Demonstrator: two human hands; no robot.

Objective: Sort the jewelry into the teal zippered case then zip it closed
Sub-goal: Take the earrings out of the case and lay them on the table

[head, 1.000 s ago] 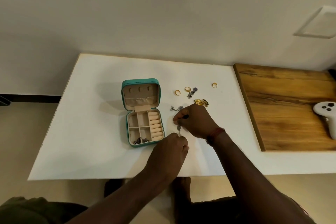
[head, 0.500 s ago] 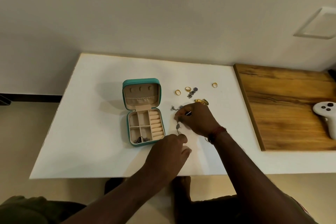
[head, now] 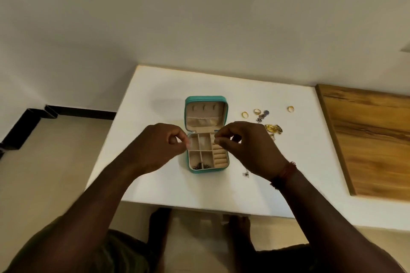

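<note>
The teal zippered case (head: pixel 206 134) lies open on the white table (head: pixel 155 99), lid upright at the far side. Both hands hover above its tray: the left hand (head: pixel 163 146) and right hand (head: pixel 248 146) each have fingers pinched closed; whatever they grip is too small to tell. Gold rings (head: pixel 244 114) and a gold piece (head: pixel 273 128) lie right of the case.
</note>
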